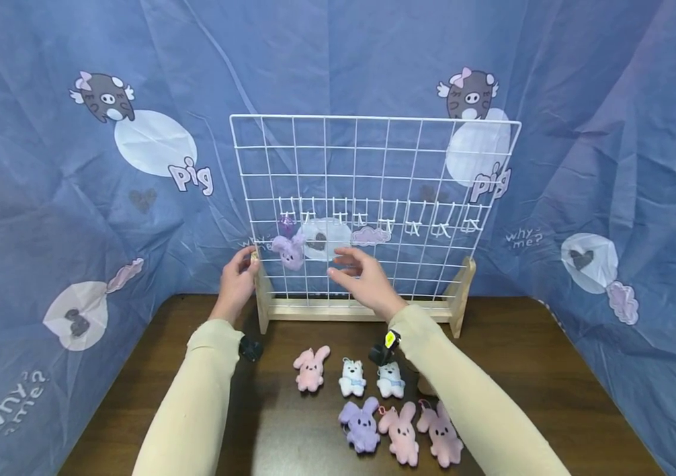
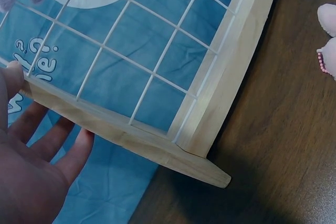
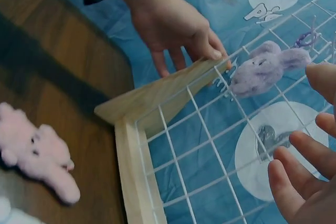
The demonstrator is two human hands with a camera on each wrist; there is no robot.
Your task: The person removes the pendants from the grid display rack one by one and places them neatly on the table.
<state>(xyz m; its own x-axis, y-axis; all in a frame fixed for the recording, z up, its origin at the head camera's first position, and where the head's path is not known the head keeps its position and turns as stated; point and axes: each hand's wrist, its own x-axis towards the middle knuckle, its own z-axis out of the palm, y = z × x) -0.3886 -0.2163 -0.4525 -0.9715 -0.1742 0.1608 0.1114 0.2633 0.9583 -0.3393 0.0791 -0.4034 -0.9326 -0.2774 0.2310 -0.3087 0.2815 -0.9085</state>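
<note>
A white wire grid rack (image 1: pixel 356 176) stands upright in a wooden base on the table. My left hand (image 1: pixel 237 281) holds the top of its left wooden post (image 2: pixel 105 124), thumb on one side and fingers on the other. A purple plush bunny keychain (image 1: pixel 289 251) hangs by its cord from the leftmost hook; the right wrist view shows the bunny (image 3: pixel 262 69) against the wires. Just right of it, my right hand (image 1: pixel 368 281) is in front of the grid, fingers spread and slightly bent, holding nothing.
Several white hooks (image 1: pixel 412 226) run in a row along the grid. On the brown table (image 1: pixel 290 430) lie pink bunnies (image 1: pixel 311 370), another purple bunny (image 1: pixel 362 426) and two white plush bears (image 1: pixel 352 378), below the rack. A blue printed cloth (image 1: pixel 326 59) surrounds the table.
</note>
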